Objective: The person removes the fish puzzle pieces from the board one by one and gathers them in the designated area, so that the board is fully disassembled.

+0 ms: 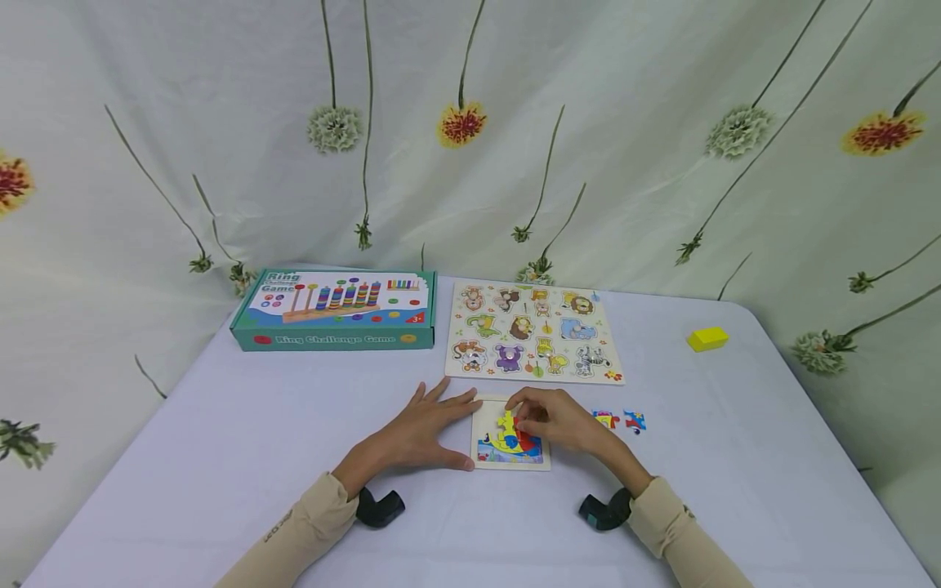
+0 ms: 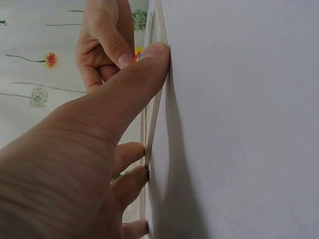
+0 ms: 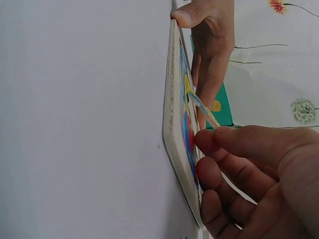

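A small jigsaw board (image 1: 485, 412) with a pale wooden frame lies in front of me, its lower part filled with yellow, red and blue picture pieces. My left hand (image 1: 415, 429) is spread along its left side, thumb at the near corner and fingertips at the far one. Over the board's right half, my right hand (image 1: 562, 419) pinches a thin puzzle piece (image 3: 203, 107) between thumb and index finger. That piece stands tilted, its lower edge at the yellow part of the picture. The other right fingers curl close to the board's surface.
Two loose puzzle pieces, one red and yellow (image 1: 606, 420), one blue and red (image 1: 635, 420), lie right of the board. Behind it are a large animal puzzle (image 1: 496, 378) and a green ring game box (image 1: 334, 338). A yellow block (image 1: 708, 340) sits at the far right.
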The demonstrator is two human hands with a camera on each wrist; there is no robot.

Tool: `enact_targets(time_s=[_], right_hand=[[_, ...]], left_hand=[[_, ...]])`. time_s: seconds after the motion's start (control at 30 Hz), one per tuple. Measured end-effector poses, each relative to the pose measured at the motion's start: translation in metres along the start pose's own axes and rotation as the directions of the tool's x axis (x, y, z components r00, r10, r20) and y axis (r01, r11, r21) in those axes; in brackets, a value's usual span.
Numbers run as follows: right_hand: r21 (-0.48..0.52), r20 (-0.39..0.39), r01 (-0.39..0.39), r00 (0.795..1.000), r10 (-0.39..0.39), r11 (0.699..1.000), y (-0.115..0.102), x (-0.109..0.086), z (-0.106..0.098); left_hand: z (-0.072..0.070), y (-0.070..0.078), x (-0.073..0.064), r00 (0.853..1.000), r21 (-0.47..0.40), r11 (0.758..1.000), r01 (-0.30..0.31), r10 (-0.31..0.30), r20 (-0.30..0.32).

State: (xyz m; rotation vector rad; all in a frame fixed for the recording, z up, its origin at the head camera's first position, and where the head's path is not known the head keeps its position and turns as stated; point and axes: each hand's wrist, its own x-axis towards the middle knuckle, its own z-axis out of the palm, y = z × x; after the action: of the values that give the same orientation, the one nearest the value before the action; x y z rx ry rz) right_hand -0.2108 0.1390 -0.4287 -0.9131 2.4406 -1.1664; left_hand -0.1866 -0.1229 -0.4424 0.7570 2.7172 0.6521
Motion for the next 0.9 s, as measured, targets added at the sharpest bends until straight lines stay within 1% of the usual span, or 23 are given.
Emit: enact_targets(time_s=[0.5,0.9], right_hand=[[0.022,0.008,-0.007,1.000,0.007,1.000,0.0017,-0.0006,0.0018],[0.022,0.005,0.003,1.000,-0.003,1.000,0.0021,-0.0001,0.0016]], left_hand=[[-0.0007,0.0015,-0.0015,1.000,-0.007,1.000,0.003,-0.003,-0.009],[-0.0007,0.0017,-0.0014,1.000,-0.009,1.000,-0.002,0.002,-0.008]])
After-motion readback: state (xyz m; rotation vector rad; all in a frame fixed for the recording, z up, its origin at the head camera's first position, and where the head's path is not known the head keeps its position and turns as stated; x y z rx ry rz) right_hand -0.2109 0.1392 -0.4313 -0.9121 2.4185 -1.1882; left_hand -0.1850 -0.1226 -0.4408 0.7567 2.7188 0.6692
